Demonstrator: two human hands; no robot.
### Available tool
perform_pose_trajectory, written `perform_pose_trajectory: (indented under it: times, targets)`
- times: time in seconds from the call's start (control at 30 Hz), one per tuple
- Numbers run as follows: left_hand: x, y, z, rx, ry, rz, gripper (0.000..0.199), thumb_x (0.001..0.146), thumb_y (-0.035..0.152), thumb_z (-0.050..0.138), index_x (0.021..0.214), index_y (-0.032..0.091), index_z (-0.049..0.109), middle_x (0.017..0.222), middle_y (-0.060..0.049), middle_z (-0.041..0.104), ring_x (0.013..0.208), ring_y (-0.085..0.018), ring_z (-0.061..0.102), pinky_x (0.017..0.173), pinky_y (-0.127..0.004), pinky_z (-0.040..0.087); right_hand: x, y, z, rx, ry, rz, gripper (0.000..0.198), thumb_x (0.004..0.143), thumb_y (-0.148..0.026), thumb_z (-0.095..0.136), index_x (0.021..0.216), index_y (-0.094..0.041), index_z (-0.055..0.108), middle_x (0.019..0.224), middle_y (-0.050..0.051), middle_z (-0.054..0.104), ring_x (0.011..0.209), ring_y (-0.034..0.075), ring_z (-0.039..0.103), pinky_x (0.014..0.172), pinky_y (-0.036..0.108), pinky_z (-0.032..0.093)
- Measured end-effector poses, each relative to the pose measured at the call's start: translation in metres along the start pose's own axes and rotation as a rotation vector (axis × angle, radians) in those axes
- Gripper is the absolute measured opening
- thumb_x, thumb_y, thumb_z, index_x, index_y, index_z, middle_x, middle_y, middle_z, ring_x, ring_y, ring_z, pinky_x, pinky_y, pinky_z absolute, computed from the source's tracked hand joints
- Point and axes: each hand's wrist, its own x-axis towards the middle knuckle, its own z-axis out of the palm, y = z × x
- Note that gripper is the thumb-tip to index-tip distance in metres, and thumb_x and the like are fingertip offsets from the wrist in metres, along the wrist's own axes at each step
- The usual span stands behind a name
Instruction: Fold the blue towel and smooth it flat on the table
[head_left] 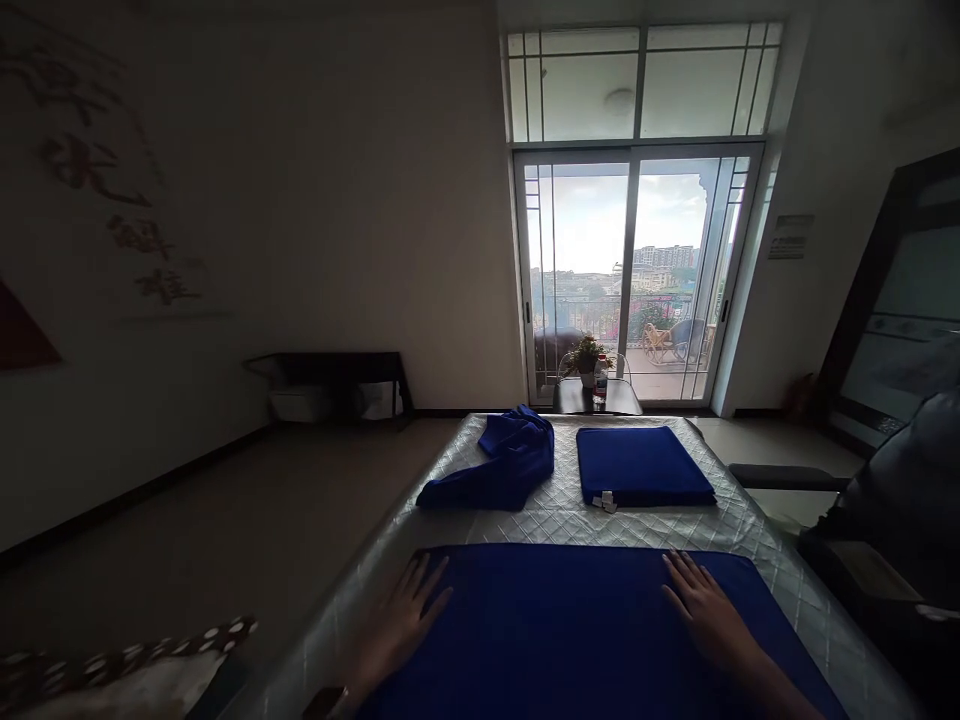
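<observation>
A dark blue cloth (562,630) lies spread flat across the near part of the table, its lower edge running out of view. My left hand (409,610) rests on its far left corner, fingers stretched and apart. Near the far right side, my right hand (701,605) lies palm down on the same cloth, fingers extended. Beyond it, a neatly folded blue cloth (641,465) with white tags (604,501) sits at the right. Left of that one, a crumpled blue cloth (510,460) lies in a loose heap.
A silvery quilted cover (559,525) lies over the table. Past its far end stands a small table with a potted plant (586,355) and a bottle (601,378), before glass sliding doors (577,250). A dark chair (900,480) is at right; polka-dot fabric (135,655) at lower left.
</observation>
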Motion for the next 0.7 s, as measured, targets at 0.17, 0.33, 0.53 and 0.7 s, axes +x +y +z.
perform_pose_trajectory:
  times: [0.17,0.33,0.53,0.7]
  targets:
    - [0.005,0.059,-0.01,0.064,0.083,0.05,0.064,0.105,0.06,0.033,0.154,0.022,0.05,0.163,-0.012,0.045,0.154,-0.033,0.034,0.125,-0.057,0.029,0.001,-0.019,-0.001,-0.003,0.011,0.011,0.065,0.103,-0.048,0.026,0.159,-0.019,0.04,0.167,0.005,0.032,0.157,0.024,0.021,0.13,0.048,0.019]
    - [0.021,0.191,0.021,-0.058,0.155,0.509,0.051,0.108,0.052,0.035,0.15,0.03,0.055,0.157,-0.006,0.055,0.148,-0.026,0.047,0.122,-0.05,0.04,0.023,-0.119,0.016,0.107,0.013,-0.234,0.061,0.104,-0.042,0.028,0.159,-0.017,0.041,0.166,0.007,0.034,0.156,0.025,0.027,0.129,0.045,0.024]
    - [0.037,0.193,0.035,-0.092,0.004,0.47,0.058,0.106,0.06,0.031,0.157,0.036,0.045,0.162,-0.006,0.046,0.152,-0.031,0.038,0.123,-0.056,0.037,0.037,-0.145,0.035,0.093,-0.043,-0.198,0.065,0.103,-0.05,0.027,0.159,-0.019,0.04,0.166,0.006,0.034,0.156,0.027,0.027,0.129,0.045,0.023]
    - [0.03,0.081,0.009,-0.024,-0.032,0.105,0.067,0.103,0.063,0.032,0.16,0.028,0.039,0.168,-0.007,0.035,0.157,-0.031,0.026,0.128,-0.055,0.024,0.016,-0.032,0.023,0.023,0.021,-0.038,0.064,0.099,-0.055,0.025,0.158,-0.035,0.042,0.166,-0.005,0.035,0.156,0.024,0.025,0.129,0.047,0.023]
